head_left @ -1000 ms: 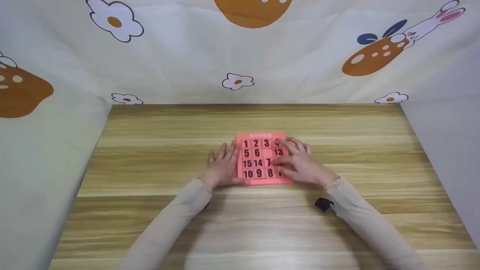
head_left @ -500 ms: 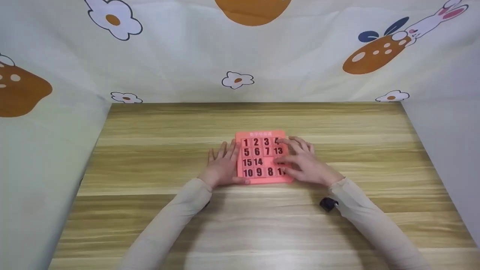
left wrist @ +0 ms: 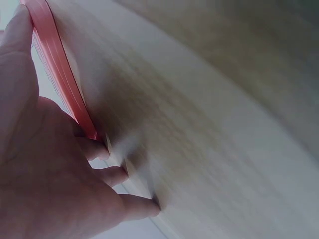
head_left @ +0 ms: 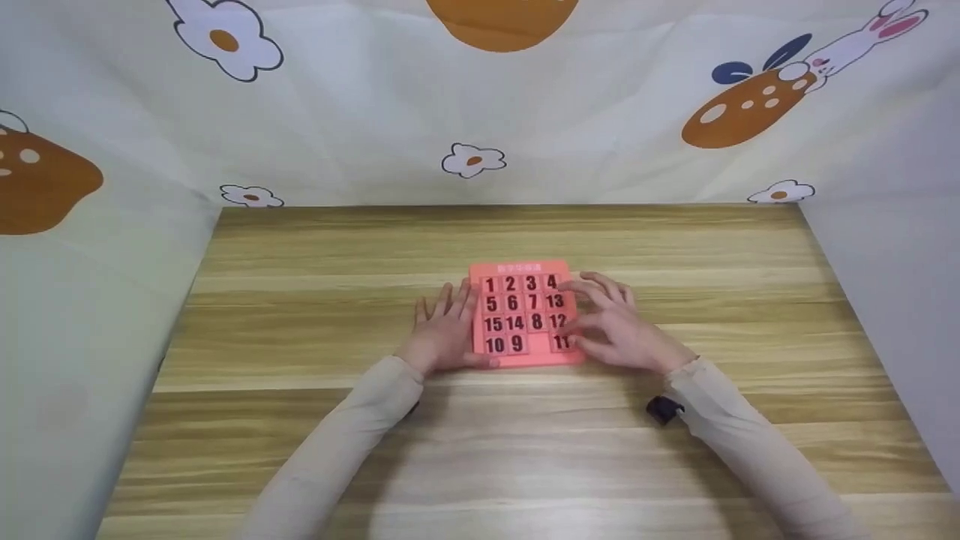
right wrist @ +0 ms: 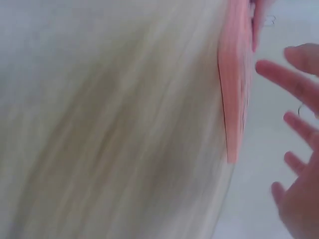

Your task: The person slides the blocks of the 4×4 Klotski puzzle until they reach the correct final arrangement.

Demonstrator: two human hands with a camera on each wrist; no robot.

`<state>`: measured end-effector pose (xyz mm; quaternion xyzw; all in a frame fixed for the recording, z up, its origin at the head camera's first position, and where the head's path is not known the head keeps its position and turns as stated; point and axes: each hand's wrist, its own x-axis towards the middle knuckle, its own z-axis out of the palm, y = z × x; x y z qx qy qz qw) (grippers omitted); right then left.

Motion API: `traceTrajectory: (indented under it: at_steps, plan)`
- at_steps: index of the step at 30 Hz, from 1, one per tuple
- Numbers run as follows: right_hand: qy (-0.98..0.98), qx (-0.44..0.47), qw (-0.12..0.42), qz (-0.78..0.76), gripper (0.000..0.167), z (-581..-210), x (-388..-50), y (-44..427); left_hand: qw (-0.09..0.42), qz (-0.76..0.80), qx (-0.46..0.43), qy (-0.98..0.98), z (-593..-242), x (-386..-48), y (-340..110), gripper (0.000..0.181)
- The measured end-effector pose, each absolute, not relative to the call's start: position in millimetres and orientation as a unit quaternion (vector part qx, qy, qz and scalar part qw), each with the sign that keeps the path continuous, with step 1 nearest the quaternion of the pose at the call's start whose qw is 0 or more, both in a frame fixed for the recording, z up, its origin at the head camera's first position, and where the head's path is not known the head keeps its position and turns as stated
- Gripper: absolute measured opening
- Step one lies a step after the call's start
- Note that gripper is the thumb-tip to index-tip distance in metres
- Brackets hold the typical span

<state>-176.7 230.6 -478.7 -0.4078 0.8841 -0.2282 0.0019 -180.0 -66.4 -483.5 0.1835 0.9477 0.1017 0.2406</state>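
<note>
A pink-red sliding number puzzle lies flat on the wooden table. Its third row reads 15, 14, 8, 12; the bottom row shows 10, 9, a gap and 11. My left hand rests at the puzzle's left side, thumb on the near left corner, fingers fairly straight along the edge. In the left wrist view the fingertips reach the table beside the frame. Over the right-hand column my right hand hovers with loosely bent, spread fingers. The right wrist view shows these fingers apart from the puzzle.
The wood-grain table surrounds the puzzle. A pale cloth printed with flowers, carrots and a rabbit rises behind it. Pale walls stand at left and right. A small black device hangs by the right sleeve.
Tile 7 has slid up from the third row to the second, then tile 8 from the bottom row to the third. My right hand has drawn slightly right. My left hand stays put.
</note>
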Motion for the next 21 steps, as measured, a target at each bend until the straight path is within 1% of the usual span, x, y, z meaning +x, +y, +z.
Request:
traceTrajectory:
  at_steps: [1,3,9,11,13,17,21]
  plan:
    - [0.880,-0.413,-0.005,-0.235,0.015,-479.2,-177.0,231.8,0.240,0.101,0.184,0.948,-483.2,-180.1,-66.2,0.125]
    - [0.872,-0.426,-0.004,-0.240,0.013,-480.5,-176.5,232.4,0.240,0.100,0.185,0.948,-482.9,-180.3,-65.9,0.125]
    - [0.862,-0.446,0.046,-0.239,0.030,-484.6,-172.0,226.1,0.241,0.098,0.187,0.947,-483.2,-180.6,-65.1,0.125]
    - [0.867,-0.431,0.041,-0.245,0.032,-485.5,-171.5,225.7,0.240,0.097,0.189,0.947,-483.9,-180.8,-64.8,0.124]
    - [0.878,-0.407,0.022,-0.252,0.033,-486.0,-171.9,227.1,0.240,0.097,0.190,0.947,-484.4,-180.8,-64.6,0.124]
    - [0.891,-0.379,-0.010,-0.251,0.030,-487.8,-173.8,232.3,0.236,0.102,0.188,0.948,-485.8,-181.0,-65.0,0.125]
    - [0.878,-0.397,-0.002,-0.266,0.018,-487.4,-175.2,235.0,0.237,0.102,0.184,0.948,-486.7,-181.0,-65.6,0.126]
